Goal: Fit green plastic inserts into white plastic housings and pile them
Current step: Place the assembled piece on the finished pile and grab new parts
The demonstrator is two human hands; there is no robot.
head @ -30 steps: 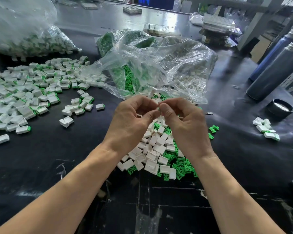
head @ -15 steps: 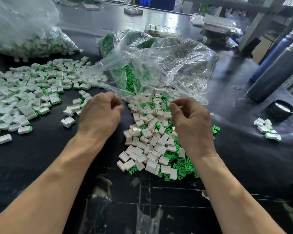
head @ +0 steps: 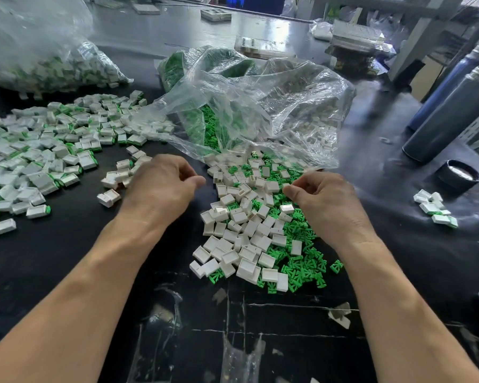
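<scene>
Black table (head: 67,266): two hands (head: 161,186), three clear bags (head: 260,106), two flasks (head: 451,111).

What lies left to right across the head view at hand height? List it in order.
Pile of assembled pieces → left hand → heap of loose white housings and green inserts → right hand → black cap

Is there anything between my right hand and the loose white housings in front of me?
Nothing visible. The right hand sits directly over the heap of white housings and green inserts; the clear plastic bag lies behind the heap.
</scene>
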